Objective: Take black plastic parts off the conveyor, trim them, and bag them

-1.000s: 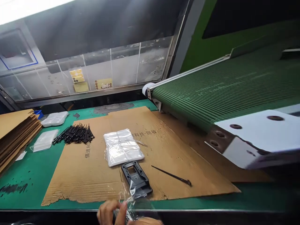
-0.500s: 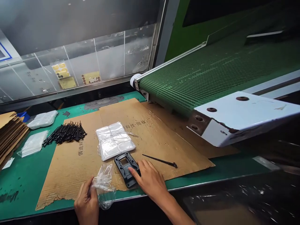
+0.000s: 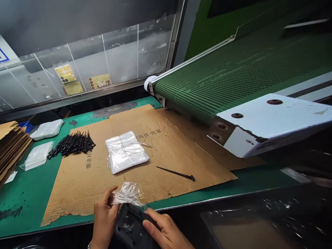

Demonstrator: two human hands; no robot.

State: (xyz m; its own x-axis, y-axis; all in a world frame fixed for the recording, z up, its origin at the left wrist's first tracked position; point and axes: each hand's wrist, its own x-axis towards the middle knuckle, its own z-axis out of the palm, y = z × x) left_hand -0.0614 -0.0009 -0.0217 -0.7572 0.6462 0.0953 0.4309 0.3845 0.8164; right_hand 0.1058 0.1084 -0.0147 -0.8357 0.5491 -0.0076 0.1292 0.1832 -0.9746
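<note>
My right hand (image 3: 166, 230) grips a black plastic frame-like part (image 3: 133, 226) by its right side, in front of the table's near edge. Beside it, my left hand (image 3: 105, 216) is closed on a crumpled clear plastic bag (image 3: 128, 193). The bag lies against the top end of the black part, and I cannot tell whether that end is inside it. Beyond the hands, a bundle of clear plastic bags (image 3: 127, 152) lies on a cardboard sheet (image 3: 85, 190). To its right is a single thin black rod with a thicker end (image 3: 176, 173).
A pile of black rods (image 3: 74, 143) lies at the left, beside more bag stacks (image 3: 38, 155) on the green table (image 3: 26, 186). Stacked cardboard (image 3: 11, 152) stands at the far left. A green conveyor belt (image 3: 207, 86) with a white end housing (image 3: 275, 121) juts over the right side.
My right hand has lifted the black part off the cardboard and drawn it toward me. My left hand has moved right with the bag, and both now meet.
</note>
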